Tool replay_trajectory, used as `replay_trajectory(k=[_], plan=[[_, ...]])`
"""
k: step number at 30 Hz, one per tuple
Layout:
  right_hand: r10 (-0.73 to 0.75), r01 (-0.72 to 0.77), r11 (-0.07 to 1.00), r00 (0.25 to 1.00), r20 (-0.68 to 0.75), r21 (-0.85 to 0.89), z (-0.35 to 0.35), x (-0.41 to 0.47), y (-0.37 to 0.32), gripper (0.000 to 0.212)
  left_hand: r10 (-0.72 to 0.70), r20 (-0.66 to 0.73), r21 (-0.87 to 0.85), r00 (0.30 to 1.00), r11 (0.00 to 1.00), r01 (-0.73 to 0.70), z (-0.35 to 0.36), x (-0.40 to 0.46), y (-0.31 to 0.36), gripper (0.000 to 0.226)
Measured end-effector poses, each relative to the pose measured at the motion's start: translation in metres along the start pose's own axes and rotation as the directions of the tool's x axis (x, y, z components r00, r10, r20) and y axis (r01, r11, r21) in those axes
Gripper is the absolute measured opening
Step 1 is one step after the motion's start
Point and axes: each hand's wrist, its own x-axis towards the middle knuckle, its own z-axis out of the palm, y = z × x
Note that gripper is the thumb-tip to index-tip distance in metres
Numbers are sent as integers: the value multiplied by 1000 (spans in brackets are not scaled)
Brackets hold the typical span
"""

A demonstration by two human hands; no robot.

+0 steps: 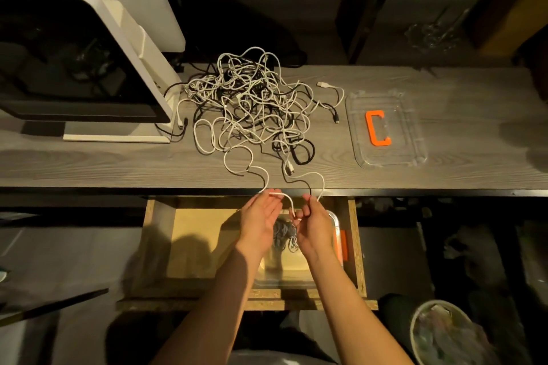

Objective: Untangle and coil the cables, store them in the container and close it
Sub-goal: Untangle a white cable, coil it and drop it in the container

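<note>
A tangled heap of white and black cables lies on the grey wooden desk. One white cable runs off the heap over the desk's front edge to my hands. My right hand pinches this cable between curled fingers. My left hand is held palm up with straight fingers, and the cable's end lies across its fingertips. Below my hands a clear container sits in an open drawer, with coiled cables inside. Its clear lid with an orange clip lies on the desk to the right.
A white monitor-like device stands on the desk's left side. The open wooden drawer juts out under the desk edge. A bin lined with plastic stands at the lower right. Dark shelving runs behind the desk.
</note>
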Motion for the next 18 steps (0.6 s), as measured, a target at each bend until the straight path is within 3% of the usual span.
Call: replay_trajectory(k=[6,10,18], plan=[[-101,69,977,983,156,200,33,-24,-30,28,0,48,-311,999,950,15,26,-21,47,15],[-128,66,973,951,281,220,59,-45,-54,27,91,98,-267,991,962,-62,47,-45,77,19],[-226,166,972,850,476,165,99,-88,-89,34,236,327,-171,915,967,-188,67,-87,127,24]])
